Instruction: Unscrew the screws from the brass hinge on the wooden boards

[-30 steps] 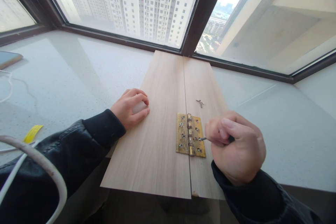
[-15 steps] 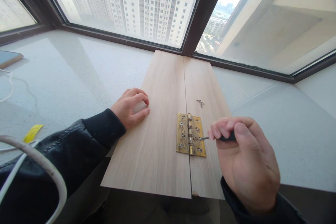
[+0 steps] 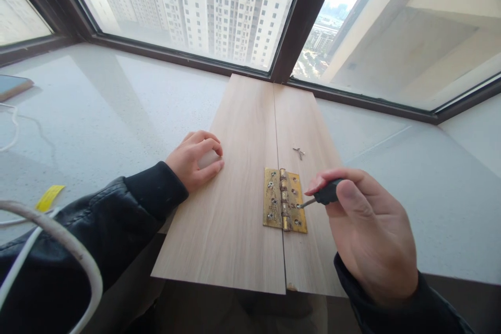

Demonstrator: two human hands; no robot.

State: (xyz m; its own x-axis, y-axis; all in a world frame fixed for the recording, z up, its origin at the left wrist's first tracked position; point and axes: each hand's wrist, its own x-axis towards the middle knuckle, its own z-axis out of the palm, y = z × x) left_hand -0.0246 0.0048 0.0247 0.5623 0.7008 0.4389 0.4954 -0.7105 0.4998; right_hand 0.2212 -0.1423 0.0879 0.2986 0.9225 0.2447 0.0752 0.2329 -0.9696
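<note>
My right hand (image 3: pixel 370 229) grips the black handle of a screwdriver (image 3: pixel 327 192). Its tip meets a screw in the right leaf of a brass hinge (image 3: pixel 285 201). The hinge lies flat across the seam between a wider left wooden board (image 3: pixel 230 209) and a narrower right board (image 3: pixel 301 120). Screws sit in the holes of the left leaf. A few loose screws (image 3: pixel 299 153) lie on the right board beyond the hinge. My left hand (image 3: pixel 198 162) rests on the left board's edge, fingers loosely bent and apart, holding nothing.
The boards lie on a white speckled sill (image 3: pixel 113 104) against a dark window frame (image 3: pixel 188 57). At left are a phone-like flat object (image 3: pixel 15 86), a yellow tag (image 3: pixel 50 197) and a thick white cable (image 3: pixel 84 261) near my left sleeve.
My right fingers have shifted and loosened around the screwdriver, showing more of its handle. The screwdriver now slants more, its tip still at the same screw. My left hand stays put.
</note>
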